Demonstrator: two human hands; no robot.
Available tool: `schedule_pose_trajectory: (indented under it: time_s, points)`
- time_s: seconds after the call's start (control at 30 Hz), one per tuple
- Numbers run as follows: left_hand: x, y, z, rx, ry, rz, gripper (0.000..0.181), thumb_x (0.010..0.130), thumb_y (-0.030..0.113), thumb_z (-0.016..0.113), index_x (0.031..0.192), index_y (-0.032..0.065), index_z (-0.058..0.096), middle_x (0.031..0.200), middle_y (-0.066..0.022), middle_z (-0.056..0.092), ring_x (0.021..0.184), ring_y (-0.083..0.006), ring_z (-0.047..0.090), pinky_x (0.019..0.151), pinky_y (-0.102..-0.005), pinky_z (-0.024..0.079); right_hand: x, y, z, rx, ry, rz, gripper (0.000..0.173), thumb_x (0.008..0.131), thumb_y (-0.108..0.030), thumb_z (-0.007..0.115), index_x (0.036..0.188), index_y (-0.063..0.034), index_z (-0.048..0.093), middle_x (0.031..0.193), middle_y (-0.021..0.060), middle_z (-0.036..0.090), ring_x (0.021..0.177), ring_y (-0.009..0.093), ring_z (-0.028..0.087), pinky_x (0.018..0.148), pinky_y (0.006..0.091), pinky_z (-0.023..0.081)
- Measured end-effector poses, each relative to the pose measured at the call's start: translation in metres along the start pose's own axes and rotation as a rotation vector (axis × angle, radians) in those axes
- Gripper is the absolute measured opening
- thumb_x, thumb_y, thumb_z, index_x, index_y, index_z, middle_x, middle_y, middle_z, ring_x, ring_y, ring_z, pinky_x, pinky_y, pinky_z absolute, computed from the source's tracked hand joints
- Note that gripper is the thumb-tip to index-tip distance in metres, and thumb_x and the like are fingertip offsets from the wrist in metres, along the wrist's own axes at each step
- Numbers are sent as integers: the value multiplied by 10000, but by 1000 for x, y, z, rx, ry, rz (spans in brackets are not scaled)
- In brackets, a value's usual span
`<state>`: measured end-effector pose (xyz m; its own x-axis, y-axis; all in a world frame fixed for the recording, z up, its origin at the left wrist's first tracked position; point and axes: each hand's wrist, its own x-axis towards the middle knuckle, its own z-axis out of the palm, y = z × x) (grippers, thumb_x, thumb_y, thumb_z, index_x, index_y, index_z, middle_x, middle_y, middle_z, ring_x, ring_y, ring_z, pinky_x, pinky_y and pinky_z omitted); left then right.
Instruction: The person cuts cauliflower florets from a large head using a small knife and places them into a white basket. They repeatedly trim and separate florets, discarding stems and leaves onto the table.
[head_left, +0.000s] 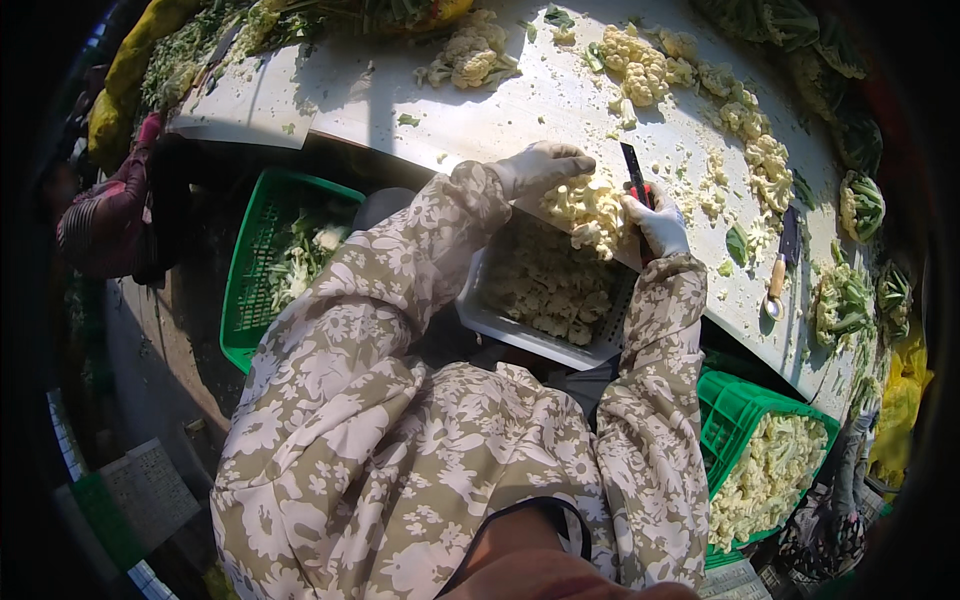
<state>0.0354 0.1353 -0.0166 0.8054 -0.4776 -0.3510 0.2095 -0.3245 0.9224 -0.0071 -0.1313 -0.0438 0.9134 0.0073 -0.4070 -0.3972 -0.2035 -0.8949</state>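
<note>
My left hand (544, 169), in a pale glove, is at a cluster of cauliflower florets (589, 214) by the table edge; its fingers reach over the cluster's upper left side. In my right hand (658, 223), also gloved, is a knife with a red handle and a dark blade (634, 166) pointing up and away, just right of the florets. Below both hands, a white plastic crate (495, 334) holds many cut florets in shade. Farther off on the white table (480, 120) lie a large cauliflower piece (472, 56) and more florets (637, 67).
A green crate (247, 262) with trimmings is at left, another green crate (739, 435) full of florets at lower right. A second knife (787, 240) and a wooden-handled tool (776, 289) lie on the table at right. A co-worker (109, 214) is at far left, another person's sleeve (851, 457) at far right.
</note>
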Motion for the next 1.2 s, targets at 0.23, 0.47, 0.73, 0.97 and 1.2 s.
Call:
schedule_pose_trajectory:
  time_s: [0.23, 0.47, 0.73, 0.97, 1.2]
  points:
    - [32, -17, -168, 633, 1034, -144, 908, 764, 621, 780, 1511, 216, 461, 1565, -190, 370, 1454, -375, 332, 1190, -470, 325, -67, 31, 14, 60, 150, -67, 323, 873, -225, 779, 1111, -35, 672, 875, -14, 662, 721, 67, 564, 667, 240, 469]
    - [44, -16, -51, 724, 840, 9, 708, 768, 470, 791, 1416, 291, 566, 1616, -115, 304, 1453, -360, 271, 1223, -445, 215, -36, -3, 62, -489, -80, -173, 464, 858, -379, 707, 1217, -88, 654, 1000, 107, 720, 918, 253, 695, 856, 339, 521]
    - [16, -23, 12, 631, 520, 330, 887, 721, 383, 827, 1513, 307, 436, 1576, -160, 339, 1442, -388, 303, 1206, -466, 233, -97, 23, 31, -97, -257, 117, 501, 825, -347, 754, 1194, -24, 646, 866, 39, 657, 760, 119, 589, 722, 274, 488]
    - [9, -50, 1, 366, 874, 279, 899, 685, 327, 917, 1440, 78, 496, 1413, -208, 449, 1311, -376, 430, 1117, -440, 398, -87, 15, 36, -71, 111, -58, 327, 897, -274, 747, 1080, -23, 647, 857, 29, 677, 745, 93, 591, 687, 259, 479]
    - [5, -20, 33, 717, 614, 197, 970, 666, 422, 897, 1517, 358, 437, 1550, -169, 369, 1413, -418, 283, 1206, -495, 240, 41, 13, 45, -184, 475, -315, 292, 918, -181, 695, 1179, -83, 610, 779, 18, 618, 628, 113, 578, 570, 288, 490]
